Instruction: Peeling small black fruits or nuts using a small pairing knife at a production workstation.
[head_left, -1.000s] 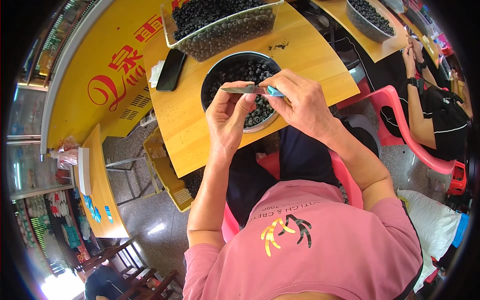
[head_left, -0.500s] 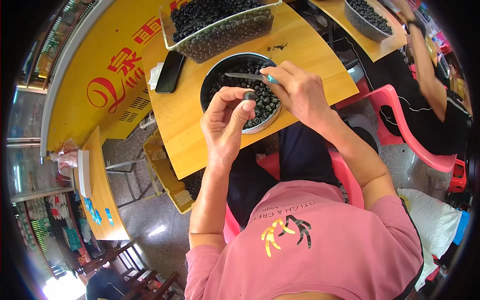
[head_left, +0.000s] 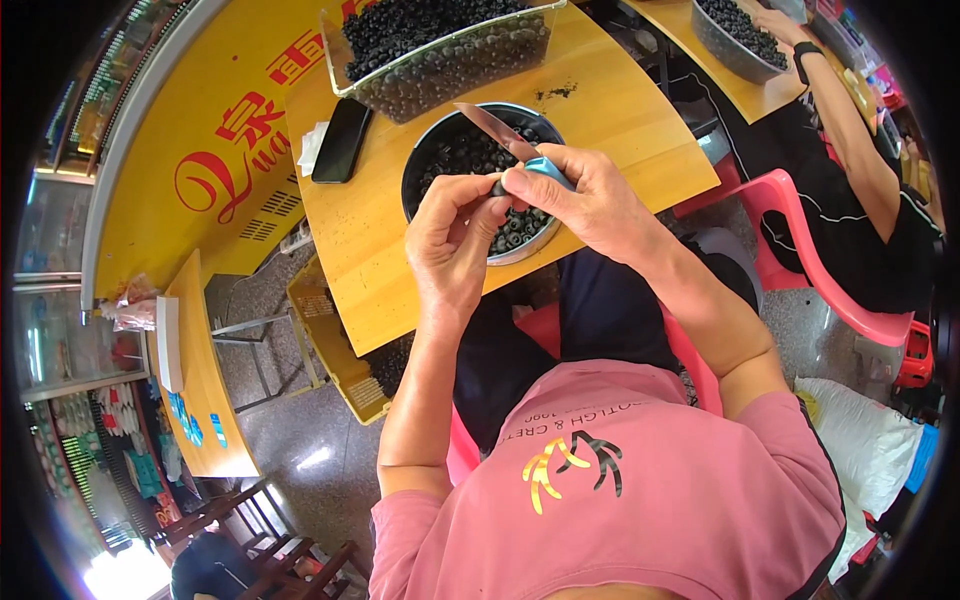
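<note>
Over a round dark-walled bowl [head_left: 408, 170] of small black round pieces, my two hands meet at the fingertips. My left hand [head_left: 445, 245] pinches one small black round piece [head_left: 499, 188] between thumb and fingers. Closed around the blue handle of a knife [head_left: 492, 132], my right hand [head_left: 595, 205] lays its thumb tip against that piece. The blade points up and to the left, above the bowl. The fingertips partly cover the piece, so its details cannot be made out.
A clear plastic tub [head_left: 440, 85] heaped with similar black pieces stands behind the bowl on the wooden table [head_left: 620, 130]. A black phone [head_left: 342, 140] lies left of the bowl. A yellow crate [head_left: 340, 350] sits below the table's left side. At right, another person's arm [head_left: 850, 150] reaches to another tub [head_left: 735, 45].
My right hand has turned the knife so its blade points more upward, and its thumb has come onto the piece. My left hand keeps its pinch. The other person's arm has moved.
</note>
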